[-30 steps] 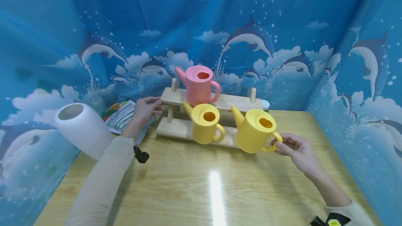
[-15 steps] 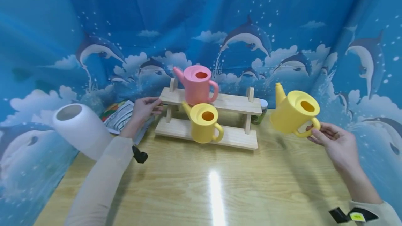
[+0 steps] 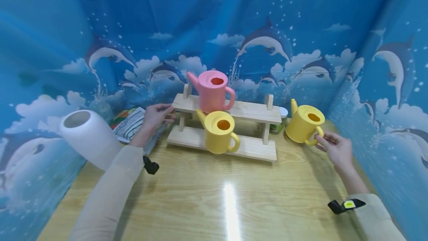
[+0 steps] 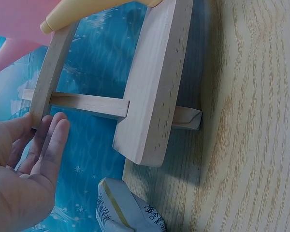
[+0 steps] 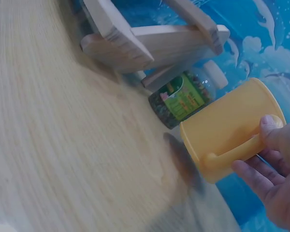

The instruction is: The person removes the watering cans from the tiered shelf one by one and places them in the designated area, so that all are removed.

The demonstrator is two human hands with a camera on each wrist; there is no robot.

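1. Right hand [image 3: 337,148] pinches one yellow watering can [image 3: 301,124] by its handle, near the far right corner of the surface [image 3: 187,192]; whether it touches down is unclear
2. Left hand [image 3: 155,117] holds the wooden rack [image 3: 266,134] between thumb and fingers, at its upper shelf's left end
3. Pink can [image 3: 211,96] on that shelf, second yellow can [image 3: 215,135] below
4. Lidded bottle [image 3: 279,125] between rack and held can
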